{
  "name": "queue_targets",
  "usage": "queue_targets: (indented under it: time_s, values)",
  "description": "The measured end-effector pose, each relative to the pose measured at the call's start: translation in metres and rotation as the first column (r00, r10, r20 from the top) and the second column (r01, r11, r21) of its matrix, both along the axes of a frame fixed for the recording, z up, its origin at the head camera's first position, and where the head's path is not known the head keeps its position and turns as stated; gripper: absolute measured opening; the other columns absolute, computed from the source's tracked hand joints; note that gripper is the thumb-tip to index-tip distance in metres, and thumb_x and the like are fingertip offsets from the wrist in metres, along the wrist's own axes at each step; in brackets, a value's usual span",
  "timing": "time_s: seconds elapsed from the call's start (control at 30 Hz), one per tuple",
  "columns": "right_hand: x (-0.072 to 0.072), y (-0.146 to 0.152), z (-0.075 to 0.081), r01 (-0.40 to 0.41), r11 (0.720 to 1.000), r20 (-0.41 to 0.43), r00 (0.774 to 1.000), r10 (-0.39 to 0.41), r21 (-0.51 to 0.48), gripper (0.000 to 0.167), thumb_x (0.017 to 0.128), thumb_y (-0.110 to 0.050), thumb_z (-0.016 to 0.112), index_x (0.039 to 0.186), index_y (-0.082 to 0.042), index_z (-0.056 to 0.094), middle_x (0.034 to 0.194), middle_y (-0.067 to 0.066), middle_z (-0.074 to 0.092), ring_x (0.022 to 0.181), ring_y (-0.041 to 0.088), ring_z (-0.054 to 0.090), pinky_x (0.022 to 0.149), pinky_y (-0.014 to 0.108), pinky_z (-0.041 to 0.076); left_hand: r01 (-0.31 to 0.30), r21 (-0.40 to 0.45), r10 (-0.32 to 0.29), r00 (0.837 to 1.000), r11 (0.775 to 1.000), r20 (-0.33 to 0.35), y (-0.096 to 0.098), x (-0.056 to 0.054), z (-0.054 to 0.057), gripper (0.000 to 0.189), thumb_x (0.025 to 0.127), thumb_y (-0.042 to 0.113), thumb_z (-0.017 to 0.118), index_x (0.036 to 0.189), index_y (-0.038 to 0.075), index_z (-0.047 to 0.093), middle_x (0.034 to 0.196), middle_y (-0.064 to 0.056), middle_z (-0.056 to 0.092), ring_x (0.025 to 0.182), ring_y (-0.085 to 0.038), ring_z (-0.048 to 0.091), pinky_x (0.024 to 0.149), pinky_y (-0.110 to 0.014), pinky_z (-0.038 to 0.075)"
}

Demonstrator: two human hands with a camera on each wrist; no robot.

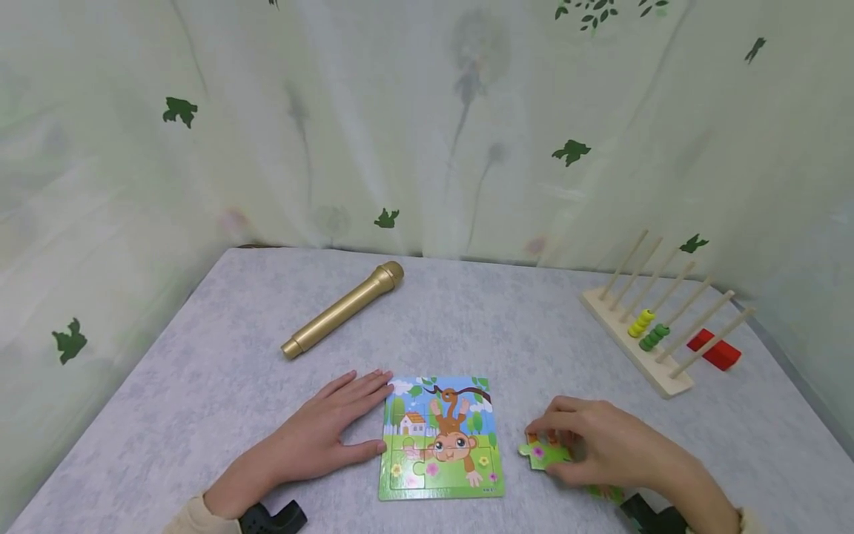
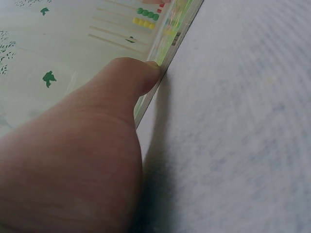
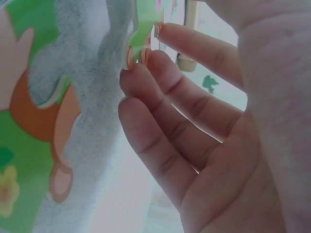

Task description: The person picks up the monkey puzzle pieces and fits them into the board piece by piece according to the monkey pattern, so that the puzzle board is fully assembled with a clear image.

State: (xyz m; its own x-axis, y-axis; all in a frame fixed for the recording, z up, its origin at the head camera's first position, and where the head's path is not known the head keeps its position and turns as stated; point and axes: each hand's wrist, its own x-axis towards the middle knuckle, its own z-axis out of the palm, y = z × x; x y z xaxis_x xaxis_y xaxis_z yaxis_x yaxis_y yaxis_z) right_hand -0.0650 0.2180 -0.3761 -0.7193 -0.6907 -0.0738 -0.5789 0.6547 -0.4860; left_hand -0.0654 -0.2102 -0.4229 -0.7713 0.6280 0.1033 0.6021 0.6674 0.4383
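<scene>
A square jigsaw puzzle point(image 1: 445, 426) with a monkey hanging from a branch lies flat on the table. My left hand point(image 1: 327, 432) rests palm down at its left side, fingers extended, and the thumb point(image 2: 138, 73) touches the puzzle's edge in the left wrist view. To the right of the puzzle, my right hand point(image 1: 603, 441) pinches a green puzzle piece point(image 1: 542, 454) with a pink flower on it. Another piece, green and orange point(image 3: 34, 131), lies under that hand and is mostly hidden by it in the head view.
A gold microphone point(image 1: 342, 311) lies behind my left hand. At the back right stands a wooden peg rack point(image 1: 617, 326) with yellow and green beads on two pegs. Red blocks point(image 1: 715, 350) lie beside it. A pale patterned curtain point(image 1: 427, 133) hangs behind the table.
</scene>
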Motion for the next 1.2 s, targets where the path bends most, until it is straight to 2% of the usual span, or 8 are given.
queue_targets:
  time_s: [0.2,0.53,0.9,1.2]
  values:
    - [-0.001,-0.006,0.003,-0.018,1.0,-0.016,1.0,0.018,-0.018,0.03,0.088,-0.033,0.082,0.116,-0.033,0.073,0.096,-0.022,0.057,0.076,-0.006,0.053,0.062,0.015,0.05,-0.01,-0.004,0.01,1.0,1.0,0.016,-0.001,0.001,0.0,0.078,0.098,0.062,0.059,0.16,0.017,0.041,0.168,0.002,0.032,0.156,-0.018,0.03,0.127,-0.027,0.005]
    - [-0.006,-0.019,0.008,-0.083,0.994,-0.096,0.992,0.076,-0.064,0.03,0.088,-0.028,0.082,0.116,-0.03,0.072,0.094,-0.02,0.055,0.073,-0.007,0.053,0.061,0.013,0.049,0.008,0.011,-0.008,1.0,1.0,-0.011,-0.001,0.001,0.0,0.077,0.099,0.061,0.059,0.159,0.015,0.042,0.168,-0.001,0.034,0.155,-0.019,0.031,0.126,-0.018,0.0]
    - [-0.009,-0.033,0.012,-0.137,0.988,-0.122,0.984,0.128,-0.067,0.029,0.088,-0.027,0.081,0.116,-0.03,0.072,0.097,-0.018,0.056,0.075,-0.006,0.054,0.064,0.012,0.05,0.007,0.012,-0.007,1.0,1.0,-0.023,0.0,0.001,0.0,0.077,0.099,0.06,0.059,0.159,0.015,0.043,0.167,-0.001,0.034,0.155,-0.019,0.032,0.127,-0.02,0.002]
    - [-0.011,-0.039,0.015,-0.12,0.991,-0.057,0.992,0.116,-0.053,0.031,0.09,-0.024,0.079,0.12,-0.03,0.073,0.107,-0.017,0.058,0.078,-0.005,0.055,0.066,0.014,0.052,0.004,0.011,-0.003,1.0,1.0,-0.031,0.0,0.001,0.0,0.076,0.099,0.06,0.059,0.158,0.014,0.044,0.167,-0.001,0.035,0.155,-0.021,0.032,0.126,-0.017,-0.001]
